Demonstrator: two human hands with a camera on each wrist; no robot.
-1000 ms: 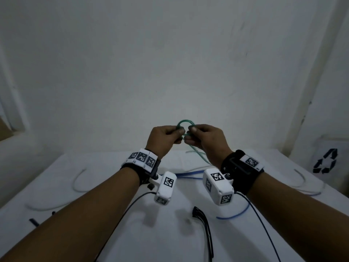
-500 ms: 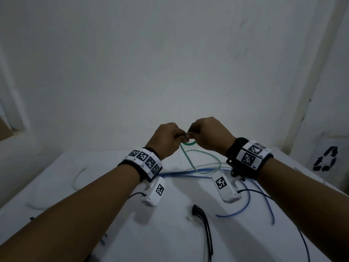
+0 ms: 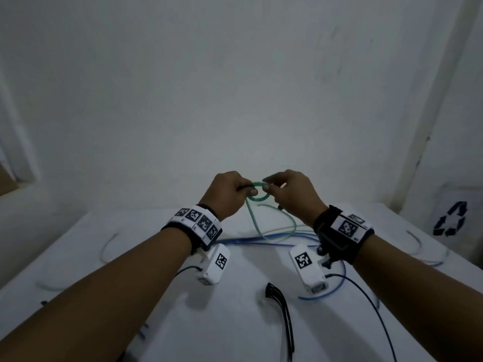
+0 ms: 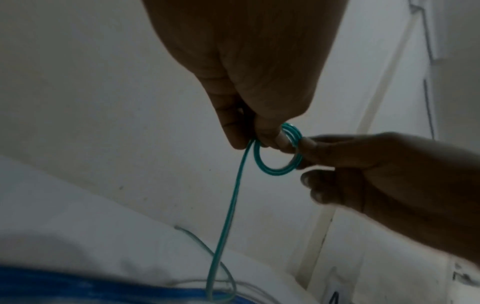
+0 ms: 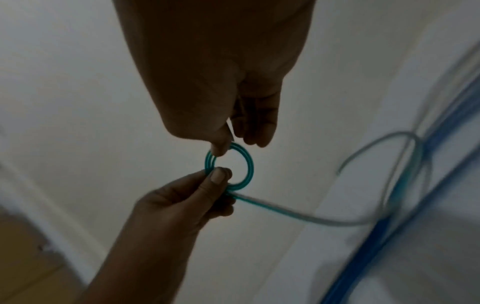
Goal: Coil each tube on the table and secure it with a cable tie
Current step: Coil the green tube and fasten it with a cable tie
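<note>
Tubing lay loose at the left of the white table (image 3: pixel 78 257), a pale clear tube (image 3: pixel 107 244) curved there untouched. Moving inward, our left hand (image 3: pixel 227 195) was raised above the table, thumb and fingers pinching the near side of a small green coil (image 3: pixel 258 195). That coil held about two turns of the green tube (image 4: pixel 228 205), whose free length hung down to the tabletop and looped over the blue tubes (image 3: pixel 261 241) lying there. Our right hand (image 3: pixel 290 194) pinched the coil's opposite side between thumb and forefinger, its other fingers loosely curled.

We judged the green tube light, smooth and springy (it kept a clean round loop without kinking), so it would likely uncoil if either pinch slackened; the place to take hold was where the turns crossed, gathering them together.

Nearer us, a bundle of black cable ties (image 3: pixel 281 309) lay on the table, thin and glossy. Further right, another clear tube (image 3: pixel 418 241) rested near the table's edge.
</note>
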